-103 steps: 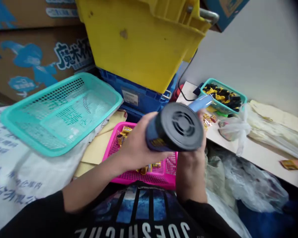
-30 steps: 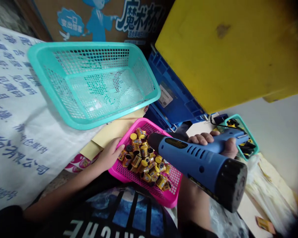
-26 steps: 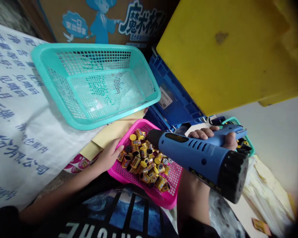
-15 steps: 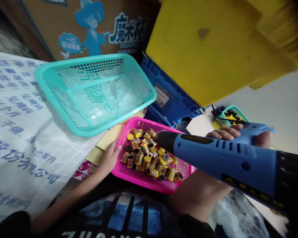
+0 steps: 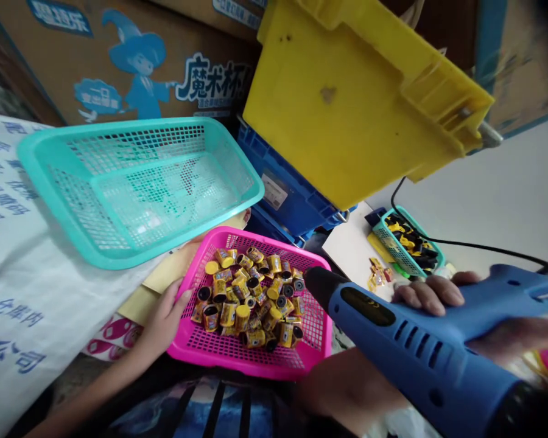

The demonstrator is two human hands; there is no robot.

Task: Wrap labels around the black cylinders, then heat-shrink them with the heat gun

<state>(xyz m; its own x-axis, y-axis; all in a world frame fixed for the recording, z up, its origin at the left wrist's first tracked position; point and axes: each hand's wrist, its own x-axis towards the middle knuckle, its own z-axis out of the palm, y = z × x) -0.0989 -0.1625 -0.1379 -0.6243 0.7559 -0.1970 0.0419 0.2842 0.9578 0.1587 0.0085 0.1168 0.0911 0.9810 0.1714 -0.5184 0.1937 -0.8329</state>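
Observation:
My right hand (image 5: 432,298) is shut around the grip of a blue heat gun (image 5: 420,340), whose black nozzle points left, just above the right rim of a pink plastic mesh basket (image 5: 201,347). The gun's rear end runs out of the lower right of the view. My left hand (image 5: 162,319) grips the basket's left rim. Several small yellow-and-black cylindrical canisters (image 5: 246,301) lie loose in the basket, some showing black ends.
A large teal mesh basket (image 5: 187,234) sits just beyond the pink one. Behind stand a blue crate (image 5: 274,194) and a tilted yellow crate (image 5: 342,103). A small teal basket (image 5: 393,243) holding yellow-and-black items sits on a white shelf (image 5: 347,243). A black cord runs from the gun.
The view has swung, leaving the pink basket lower and more level. The heat gun has turned from its rear facing me to lying sideways above the basket, nozzle left, and the canisters have spread out.

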